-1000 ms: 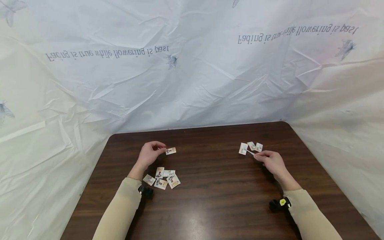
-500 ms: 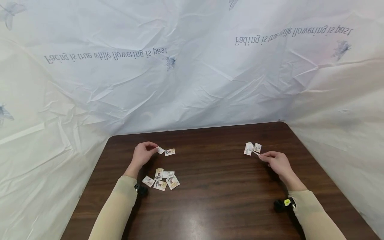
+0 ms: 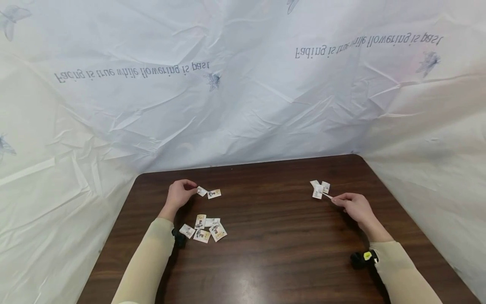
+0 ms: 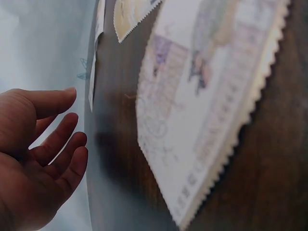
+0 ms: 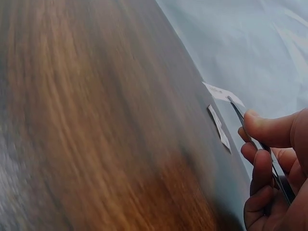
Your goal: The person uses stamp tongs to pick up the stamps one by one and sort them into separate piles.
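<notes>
Stamps, two groups left and one right; the held stamp shifted.
I log the left hand (image 3: 180,194) at ten o'clock: fingers loosely bent, nothing held, near a pair of stamps (image 3: 214,194), contact uncertain; five stamps (image 3: 201,235), nine o'clock; the held stamp (image 3: 317,192), two o'clock, just moved toward four, overlapping two others (image 3: 326,186), so placement looks unsettled; tweezers (image 3: 328,196), tips apparently nipping it, pinched by the right hand (image 3: 357,207).

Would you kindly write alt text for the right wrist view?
A right hand grips slim dark tweezers, their tip against a pale stamp. A second stamp lies nearby on the brown wooden table, with pale sheeting behind.
</notes>
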`<state>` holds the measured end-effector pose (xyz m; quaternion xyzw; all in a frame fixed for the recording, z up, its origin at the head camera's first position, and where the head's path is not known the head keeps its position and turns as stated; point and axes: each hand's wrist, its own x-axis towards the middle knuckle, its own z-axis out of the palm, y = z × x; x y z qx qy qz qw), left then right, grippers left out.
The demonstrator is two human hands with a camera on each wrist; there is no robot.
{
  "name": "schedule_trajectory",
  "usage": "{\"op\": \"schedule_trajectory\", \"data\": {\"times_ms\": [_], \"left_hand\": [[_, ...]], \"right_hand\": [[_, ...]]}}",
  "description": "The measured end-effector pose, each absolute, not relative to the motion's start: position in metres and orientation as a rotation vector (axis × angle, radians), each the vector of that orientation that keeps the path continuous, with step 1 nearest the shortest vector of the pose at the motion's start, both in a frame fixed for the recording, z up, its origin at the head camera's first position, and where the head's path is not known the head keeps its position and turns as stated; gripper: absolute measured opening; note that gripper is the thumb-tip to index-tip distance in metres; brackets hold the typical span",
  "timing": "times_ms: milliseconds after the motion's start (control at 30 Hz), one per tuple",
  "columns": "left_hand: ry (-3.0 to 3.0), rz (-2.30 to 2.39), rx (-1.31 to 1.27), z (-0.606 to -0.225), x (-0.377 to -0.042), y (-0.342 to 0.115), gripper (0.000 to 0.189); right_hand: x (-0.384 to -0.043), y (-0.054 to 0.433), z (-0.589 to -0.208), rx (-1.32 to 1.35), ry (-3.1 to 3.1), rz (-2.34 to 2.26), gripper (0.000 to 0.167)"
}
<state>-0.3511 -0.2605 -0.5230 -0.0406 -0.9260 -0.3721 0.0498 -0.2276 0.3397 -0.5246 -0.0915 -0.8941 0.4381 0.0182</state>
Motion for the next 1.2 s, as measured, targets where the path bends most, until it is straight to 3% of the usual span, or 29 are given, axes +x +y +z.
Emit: {"op": "schedule_trajectory", "data": {"times_ms": [1200], "left_hand": [[-2.955,-1.028,-0.125,-0.524,-0.359,-0.258,0.018]], "right_hand": [[-0.232,0.339,-0.522,-0.323,-2.805,1.304,0.031]]}}
